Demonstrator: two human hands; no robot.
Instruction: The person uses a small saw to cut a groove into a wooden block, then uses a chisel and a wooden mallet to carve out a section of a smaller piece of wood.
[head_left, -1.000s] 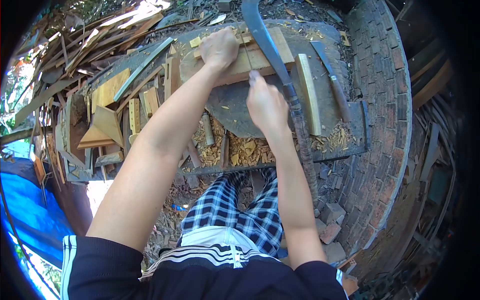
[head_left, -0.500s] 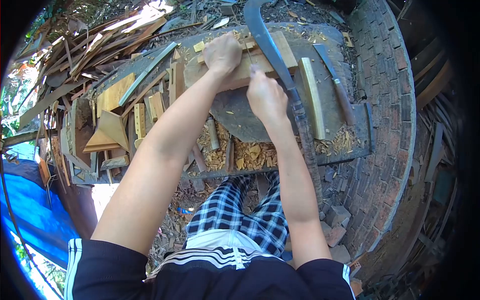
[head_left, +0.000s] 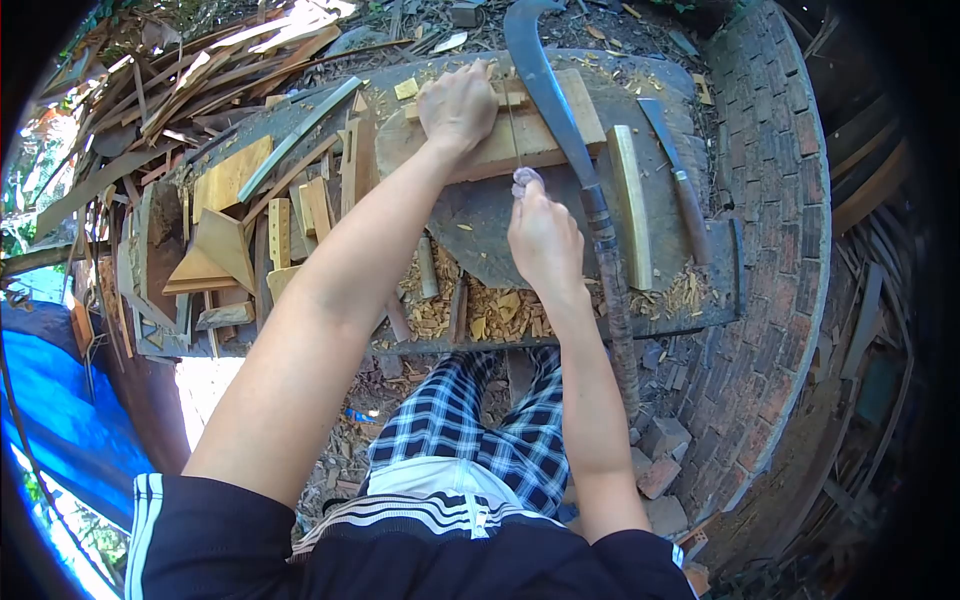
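My left hand (head_left: 458, 108) is closed over a thin wooden strip (head_left: 512, 100), pressing it onto a thick wooden block (head_left: 578, 112). What its fingers grip underneath is hidden. In my right hand (head_left: 546, 238) is the purplish, wrapped-looking handle (head_left: 525, 178) of a small handsaw. Its narrow blade (head_left: 516, 135) shows edge-on and crosses the strip just right of my left hand. A long-handled billhook (head_left: 548, 90) with a curved blade lies across the block's right part, close to my right hand.
A wooden bar (head_left: 630, 205) and a chisel (head_left: 690, 215) lie on the right of the worn bench (head_left: 480, 235). Wood offcuts (head_left: 225, 245) crowd its left side, shavings (head_left: 500, 312) its front edge. A curved brick wall (head_left: 765, 250) stands at right.
My right hand has drawn the saw back toward my body, baring more of the blade. My left hand stays on the strip. The whole view has shifted slightly.
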